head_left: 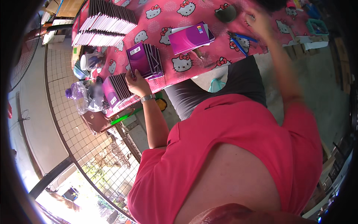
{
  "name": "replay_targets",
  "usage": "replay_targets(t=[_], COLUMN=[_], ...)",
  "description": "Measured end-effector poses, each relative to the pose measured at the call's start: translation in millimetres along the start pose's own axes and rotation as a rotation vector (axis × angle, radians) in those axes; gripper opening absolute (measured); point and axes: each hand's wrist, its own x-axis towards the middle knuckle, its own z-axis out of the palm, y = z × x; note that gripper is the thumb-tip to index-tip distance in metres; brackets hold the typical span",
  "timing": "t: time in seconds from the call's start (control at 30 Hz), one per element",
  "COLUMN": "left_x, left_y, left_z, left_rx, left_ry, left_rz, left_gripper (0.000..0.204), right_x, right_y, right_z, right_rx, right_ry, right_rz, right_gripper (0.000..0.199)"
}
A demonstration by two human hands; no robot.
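My left hand (138, 83), with a metal watch on its wrist, has its fingers closed at the near corner of a purple spiral notebook (140, 59). That notebook lies on a fanned pile of spiral notebooks (156, 61). My right hand (258, 23) is raised over the far right of the table, its fingers smeared by motion. Between my hands lies a small loose stack of purple covers or booklets (190, 38), slightly askew, with white sheets showing. Blue-handled pliers (242, 44) lie spread on the cloth, nearer to my right hand.
Tall stacks of notebooks (104, 24) stand at the far left, and another row (118, 89) sits by my left hand. A white cup (91, 61) and plastic bags (87, 95) line the left edge. A dark round object (226, 14) and a green basket (317, 27) are to the right.
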Motion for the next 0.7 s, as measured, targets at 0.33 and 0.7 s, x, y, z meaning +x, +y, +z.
replay_targets(t=[0.33, 0.7], left_x=[9, -37], left_y=[38, 149], left_z=[19, 50], left_rx=[0.238, -0.114], left_ry=[0.107, -0.661], left_rz=[0.453, 1.225], left_gripper=[0.029, 0.029], right_x=[55, 41], right_y=[99, -58], right_z=[31, -56], right_rx=[-0.482, 0.388], right_ry=[-0.105, -0.05], right_rz=[0.001, -0.015], right_gripper=[0.019, 0.021])
